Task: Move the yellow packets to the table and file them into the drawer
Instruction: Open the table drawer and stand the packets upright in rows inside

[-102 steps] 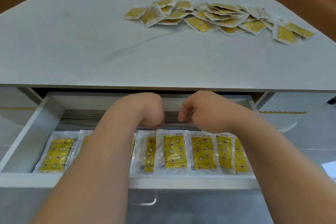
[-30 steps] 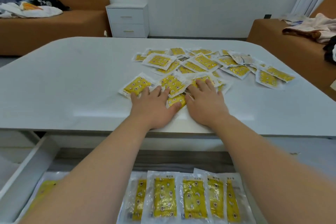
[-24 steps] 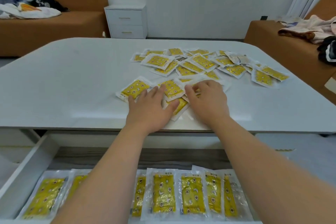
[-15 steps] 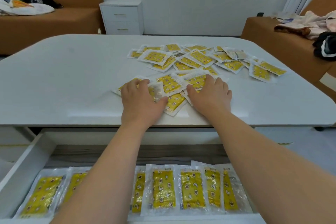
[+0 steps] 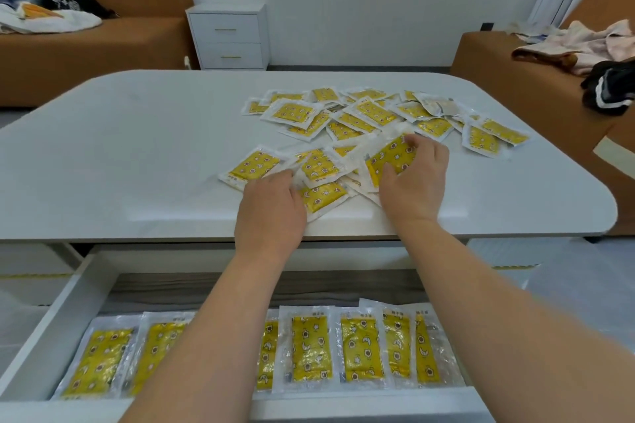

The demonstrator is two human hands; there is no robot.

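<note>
The white surface (image 5: 137, 148) spreads above and beyond the open drawer (image 5: 58, 330), which is pulled out toward us. Farthest beyond the drawer lies the loose heap of yellow packets (image 5: 374, 110), so the move to the surface looks finished and filing is what remains. A few seconds ago both our hands were down inside the drawer. Since then we have reached up and raked a small near cluster (image 5: 319, 168) off the heap toward the drawer's edge. Inside the drawer, the filed row (image 5: 311, 350) stands side by side along its front and partly hidden by our forearms, with bare drawer floor behind it.

Half a second ago both palms pressed flat on the cluster. Now our right hand (image 5: 415, 182) has curled, thumb below and fingers above, pinching one lifted packet (image 5: 390, 156) whose near end tilts up off the others. Our left hand (image 5: 271, 213) rests on the cluster's left side, fingers bent out of sight. We cannot tell whether it grasps anything. We judge the next batch is being picked for the drawer.
</note>
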